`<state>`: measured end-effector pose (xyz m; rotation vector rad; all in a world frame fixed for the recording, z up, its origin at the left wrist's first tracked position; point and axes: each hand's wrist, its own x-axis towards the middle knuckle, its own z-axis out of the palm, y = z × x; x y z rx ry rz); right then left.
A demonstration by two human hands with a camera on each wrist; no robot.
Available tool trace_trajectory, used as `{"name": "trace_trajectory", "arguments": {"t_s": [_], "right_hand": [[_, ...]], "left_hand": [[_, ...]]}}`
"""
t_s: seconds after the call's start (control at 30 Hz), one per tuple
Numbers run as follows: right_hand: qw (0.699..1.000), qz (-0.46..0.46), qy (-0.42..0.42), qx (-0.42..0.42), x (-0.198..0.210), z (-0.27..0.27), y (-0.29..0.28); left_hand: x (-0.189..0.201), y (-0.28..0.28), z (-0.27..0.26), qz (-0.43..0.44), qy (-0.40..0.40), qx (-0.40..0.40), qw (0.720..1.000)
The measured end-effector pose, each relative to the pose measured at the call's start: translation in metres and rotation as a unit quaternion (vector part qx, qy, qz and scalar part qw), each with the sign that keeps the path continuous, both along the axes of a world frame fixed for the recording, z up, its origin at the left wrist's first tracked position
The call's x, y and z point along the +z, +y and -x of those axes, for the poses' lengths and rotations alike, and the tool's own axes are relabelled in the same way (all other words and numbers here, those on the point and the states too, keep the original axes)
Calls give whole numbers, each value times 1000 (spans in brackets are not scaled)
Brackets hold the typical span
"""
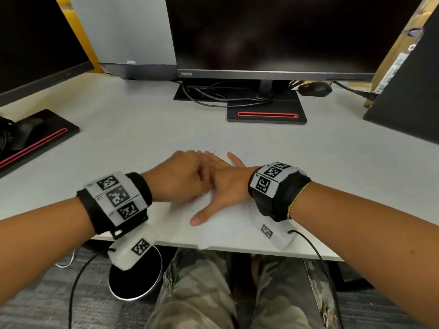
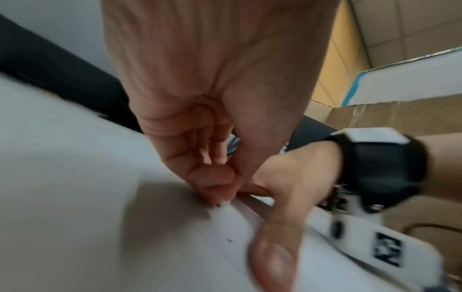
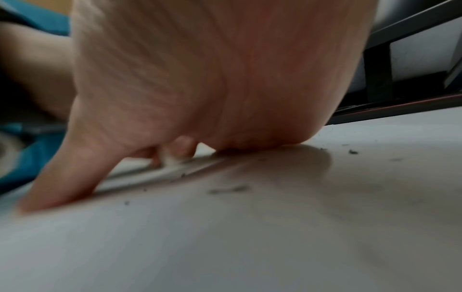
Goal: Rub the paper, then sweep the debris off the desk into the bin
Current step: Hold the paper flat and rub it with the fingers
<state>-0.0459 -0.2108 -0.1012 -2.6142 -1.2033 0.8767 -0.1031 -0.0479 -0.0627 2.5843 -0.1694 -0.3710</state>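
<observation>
The left hand (image 1: 180, 176) lies over the right hand's (image 1: 223, 184) fingers, so their tips stay hidden in the head view. A small white thing (image 2: 225, 203), perhaps an eraser, peeks from the left fingers, too blurred to name. The paper's (image 1: 228, 224) far part at 12 o'clock is covered by both hands. The bin (image 1: 135, 279) at 7 o'clock is half hidden behind the left wrist. The debris (image 3: 228, 190) smears into grey streaks.

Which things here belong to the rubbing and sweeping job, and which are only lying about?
Belong to the job:
- paper, flat at the desk edge
- left hand, pinching a small white eraser
- right hand, flat on the paper
- debris, dark crumbs
- bin, on the floor

Lying about:
- monitor
- mouse
- cables
</observation>
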Motion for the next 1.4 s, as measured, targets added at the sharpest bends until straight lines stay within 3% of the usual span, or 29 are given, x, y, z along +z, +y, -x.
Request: {"name": "trace_trajectory", "arguments": {"t_s": [0.07, 0.17, 0.23, 0.4, 0.53, 0.67, 0.83, 0.93, 0.97, 1.1, 1.23, 1.33, 1.4], "right_hand": [[999, -27, 15, -5, 6, -8, -3], [999, -44, -14, -1, 15, -23, -8], [999, -8, -39, 0, 13, -26, -8], [1000, 22, -14, -9, 3, -32, -7], [1000, 21, -20, -5, -1, -33, -6], [1000, 20, -13, -8, -2, -33, -7], [1000, 13, -8, -11, -2, -32, -7], [1000, 15, -7, -12, -1, -32, -7], [1000, 16, -8, -12, -1, -32, -7], [1000, 12, -10, -14, 2, -29, -6], [1000, -3, -2, -20, 3, -28, -7], [1000, 11, -14, -15, 3, -27, -6], [1000, 7, -9, -17, 4, -27, -5]], "left_hand": [[3, 3, 1, 7, 35, -16, 999], [6, 26, -24, -6, -25, 61, 998], [4, 27, -30, -16, -37, 69, 997], [2, 16, -18, -19, 49, -80, 995], [5, 32, -38, -57, -34, -26, 997], [1, 22, -23, -46, 57, -126, 989], [5, 34, -40, -59, -10, -71, 996], [2, 21, -27, -50, 68, -142, 986], [4, 22, -29, -53, 74, -138, 986], [5, 28, -46, -81, -23, -40, 996], [-2, 10, -38, -59, 20, -74, 995], [3, 20, -48, -70, -39, -4, 997], [2, 13, -43, -73, -34, -32, 996]]}}
